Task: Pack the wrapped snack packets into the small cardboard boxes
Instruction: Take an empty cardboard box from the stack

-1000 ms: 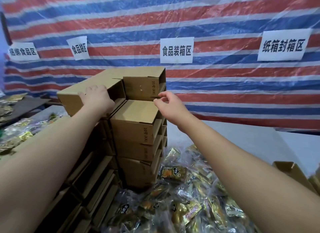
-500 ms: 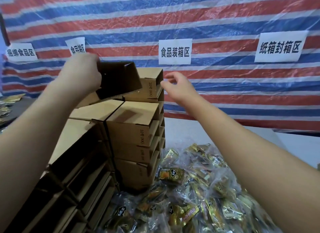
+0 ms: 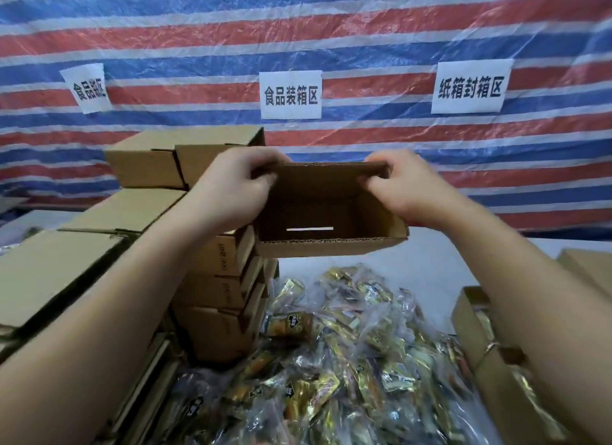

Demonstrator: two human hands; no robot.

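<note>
Open box [image 3: 326, 209] held in the air above the packet pile [image 3: 334, 362], mouth toward the camera, left hand [image 3: 231, 193] gripping its left wall, right hand [image 3: 404, 189] gripping its right wall, box stacks [image 3: 185, 196] at left

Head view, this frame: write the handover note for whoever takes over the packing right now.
Left hand and right hand each grip an end of the open box, held in the air; nothing shows inside it.
Snack packets lie heaped on the table below; stacked boxes stand at left.
Done: box taken up.
Left: set it down, fill it with packets, go on with the stack.
</note>
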